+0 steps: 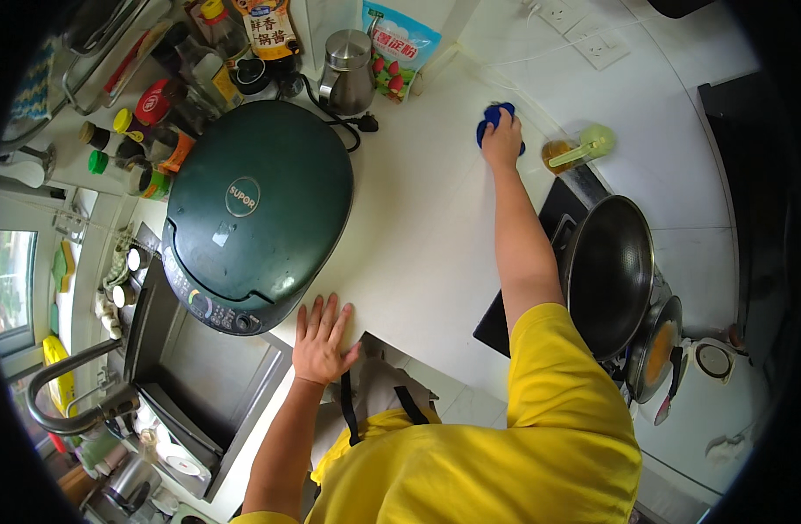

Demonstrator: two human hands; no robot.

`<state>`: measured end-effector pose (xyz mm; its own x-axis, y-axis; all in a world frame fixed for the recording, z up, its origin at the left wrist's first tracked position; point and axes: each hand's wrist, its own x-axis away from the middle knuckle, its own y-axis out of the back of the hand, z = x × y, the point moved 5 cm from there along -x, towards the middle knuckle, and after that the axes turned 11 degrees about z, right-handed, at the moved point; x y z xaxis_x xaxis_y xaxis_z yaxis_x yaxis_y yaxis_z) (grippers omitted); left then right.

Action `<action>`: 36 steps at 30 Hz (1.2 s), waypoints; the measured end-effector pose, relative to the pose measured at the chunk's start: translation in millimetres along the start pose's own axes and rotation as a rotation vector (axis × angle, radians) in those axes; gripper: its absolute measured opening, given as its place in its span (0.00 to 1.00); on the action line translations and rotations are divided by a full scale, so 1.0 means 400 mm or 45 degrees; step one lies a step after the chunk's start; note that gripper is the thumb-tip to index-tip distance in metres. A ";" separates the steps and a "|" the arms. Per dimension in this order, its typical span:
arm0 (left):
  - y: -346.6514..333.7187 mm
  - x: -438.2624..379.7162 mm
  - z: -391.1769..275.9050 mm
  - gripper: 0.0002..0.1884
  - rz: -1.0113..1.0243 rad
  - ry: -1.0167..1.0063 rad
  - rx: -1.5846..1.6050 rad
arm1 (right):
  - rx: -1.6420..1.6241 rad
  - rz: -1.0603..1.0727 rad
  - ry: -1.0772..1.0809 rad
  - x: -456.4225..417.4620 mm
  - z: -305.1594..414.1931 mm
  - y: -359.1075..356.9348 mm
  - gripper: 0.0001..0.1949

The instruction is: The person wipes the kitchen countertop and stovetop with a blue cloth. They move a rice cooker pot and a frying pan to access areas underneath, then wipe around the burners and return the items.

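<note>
My right hand [503, 143] grips a bunched dark blue cloth [490, 120] against the white countertop [413, 242], near the counter's back corner. To its right stands an oil jug with a light green handle and lid [593, 142]. My left hand [320, 350] lies palm down with fingers spread on the counter's front edge and holds nothing. Just beyond its fingertips, to the left, sits a dark green Supor electric cooking appliance [263, 196], its lid down.
A stainless steel pitcher [348, 72], a starch bag [397, 52] and a black plug [367, 123] are at the back. Bottles [158, 141] crowd the left side. A wok [611, 275] stands over the hob at right. The sink [210, 360] is at lower left.
</note>
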<state>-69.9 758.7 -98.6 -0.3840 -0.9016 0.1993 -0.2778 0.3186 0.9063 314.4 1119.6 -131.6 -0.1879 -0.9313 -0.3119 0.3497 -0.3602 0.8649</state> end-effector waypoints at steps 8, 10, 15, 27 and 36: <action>-0.011 -0.009 -0.001 0.42 0.023 -0.016 -0.052 | -0.207 0.245 0.512 -0.070 0.201 -0.127 0.23; -0.016 -0.004 -0.003 0.42 0.023 -0.014 -0.062 | -0.204 0.253 0.453 -0.049 0.230 -0.116 0.24; -0.023 -0.005 -0.003 0.44 0.020 -0.042 -0.084 | 0.121 0.006 -0.066 -0.021 0.081 -0.054 0.21; -0.013 -0.010 -0.023 0.41 -0.029 -0.092 -0.088 | 0.095 -0.119 -0.038 0.347 0.151 0.087 0.22; -0.027 0.013 -0.018 0.42 -0.040 -0.095 -0.151 | -0.163 0.309 -0.020 1.023 0.325 0.311 0.27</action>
<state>-62.5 748.6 -104.9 -0.4427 -0.8847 0.1461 -0.1861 0.2500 0.9502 161.6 700.8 -100.4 -0.0984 -0.9907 -0.0941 0.4989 -0.1309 0.8567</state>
